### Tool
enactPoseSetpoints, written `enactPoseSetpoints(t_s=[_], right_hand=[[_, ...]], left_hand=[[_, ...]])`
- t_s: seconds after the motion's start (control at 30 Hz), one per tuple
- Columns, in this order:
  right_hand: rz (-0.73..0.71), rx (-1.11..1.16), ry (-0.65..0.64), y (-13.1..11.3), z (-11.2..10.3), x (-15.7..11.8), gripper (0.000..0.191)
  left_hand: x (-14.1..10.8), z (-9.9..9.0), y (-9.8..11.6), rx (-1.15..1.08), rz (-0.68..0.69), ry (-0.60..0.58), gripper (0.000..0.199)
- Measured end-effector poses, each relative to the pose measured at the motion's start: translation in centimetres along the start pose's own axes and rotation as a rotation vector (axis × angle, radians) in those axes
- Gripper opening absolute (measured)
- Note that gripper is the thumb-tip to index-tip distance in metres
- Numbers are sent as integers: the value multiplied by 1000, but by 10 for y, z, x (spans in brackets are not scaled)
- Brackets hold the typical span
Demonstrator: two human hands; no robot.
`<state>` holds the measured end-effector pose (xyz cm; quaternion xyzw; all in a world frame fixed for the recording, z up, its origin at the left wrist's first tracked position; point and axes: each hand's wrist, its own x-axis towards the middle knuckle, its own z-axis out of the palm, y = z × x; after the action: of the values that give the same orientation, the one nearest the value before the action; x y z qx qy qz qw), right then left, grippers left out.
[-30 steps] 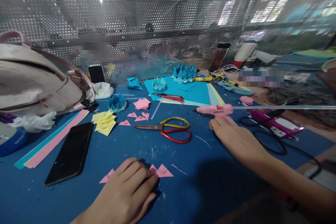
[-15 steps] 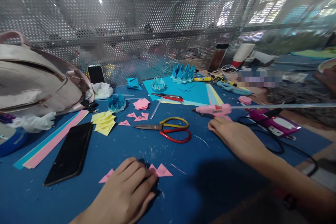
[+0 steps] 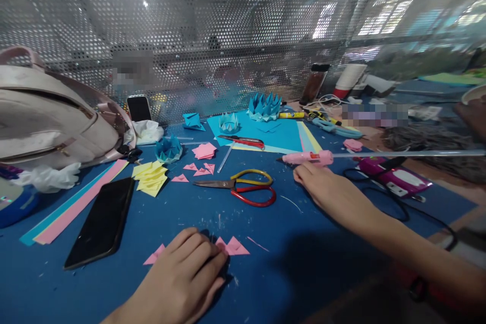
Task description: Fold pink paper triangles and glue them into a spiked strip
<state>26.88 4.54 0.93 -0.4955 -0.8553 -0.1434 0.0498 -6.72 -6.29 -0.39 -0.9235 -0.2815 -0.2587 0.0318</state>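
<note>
My left hand [image 3: 184,273] lies over a row of folded pink triangles [image 3: 236,246], its fingers bent and pressed together on them; the pieces stick out on both sides. At the pink glue gun [image 3: 309,158], my right hand [image 3: 319,179] has its fingers curled against the handle, which it mostly hides. A clear glue stick runs out of the gun's back to the right. Between the hands and farther back lie scissors [image 3: 243,187] with yellow and red handles. Small pink triangles [image 3: 201,170] and a pink paper stack [image 3: 204,151] are left of the scissors.
Yellow papers [image 3: 150,177], a black phone [image 3: 100,223] and paper strips [image 3: 81,202] lie left. A pale bag [image 3: 49,116] stands behind them. Blue paper crowns [image 3: 265,107] and a red cutter [image 3: 243,142] are at the back. A purple device [image 3: 393,176] with a black cable lies right.
My right hand has shifted slightly left along the glue gun's handle, and its fingers sit closer to the gun's body. My left hand looks the same.
</note>
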Motion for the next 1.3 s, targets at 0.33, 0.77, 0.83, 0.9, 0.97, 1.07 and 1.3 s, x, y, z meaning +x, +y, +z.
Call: enactPoseSetpoints(t_s=[0.33, 0.77, 0.83, 0.9, 0.97, 1.07, 1.3], right_hand=[[-79, 12, -73, -4, -6, 9, 27], [-10, 1, -44, 10, 1, -9, 23], [-18, 33, -36, 12, 3, -13, 23], [-20, 52, -22, 12, 5, -14, 22], [-16, 58, -5, 12, 7, -15, 23], [-2, 57, -1, 10, 9, -14, 25], [32, 41, -36, 7, 8, -14, 24]], left_hand=[[-11, 15, -1, -31, -29, 48, 29], [-5, 8, 0, -20, -18, 44, 28], [-1, 3, 0, -9, -8, 11, 28], [2, -2, 0, 0, 5, -1, 27], [4, -4, 0, 5, 10, -4, 26], [1, 0, 0, 2, -8, 17, 28], [-5, 7, -1, -21, -20, 44, 29]])
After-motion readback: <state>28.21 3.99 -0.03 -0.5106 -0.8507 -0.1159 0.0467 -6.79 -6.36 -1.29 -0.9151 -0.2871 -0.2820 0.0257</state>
